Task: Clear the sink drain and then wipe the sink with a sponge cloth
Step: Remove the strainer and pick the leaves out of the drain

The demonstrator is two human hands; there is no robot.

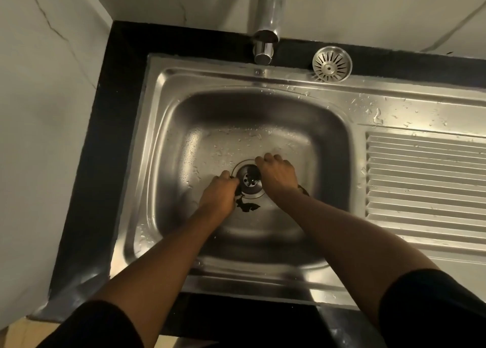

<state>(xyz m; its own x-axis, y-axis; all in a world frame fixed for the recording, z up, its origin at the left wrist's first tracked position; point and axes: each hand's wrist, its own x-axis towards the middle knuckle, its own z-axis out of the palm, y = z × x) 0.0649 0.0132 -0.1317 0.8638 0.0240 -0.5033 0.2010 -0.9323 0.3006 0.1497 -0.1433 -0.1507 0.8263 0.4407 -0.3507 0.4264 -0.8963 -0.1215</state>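
A stainless steel sink point(168, 142) lies below me, its floor wet with droplets. The round drain point(249, 180) sits open in the middle of the basin. My left hand point(219, 193) is at the drain's left rim, its fingers closed on dark wet debris point(246, 205) that trails onto the basin floor. My right hand point(277, 175) rests on the drain's right rim, fingers curled down; whether it holds anything is hidden. A bit of dark debris point(303, 189) shows by my right wrist. The metal strainer basket point(332, 64) lies on the sink's back ledge.
The chrome faucet point(265, 39) hangs over the back edge of the basin. A ribbed drainboard point(426, 179) runs to the right. A black counter point(115, 126) frames the sink, with marble walls at the left and back.
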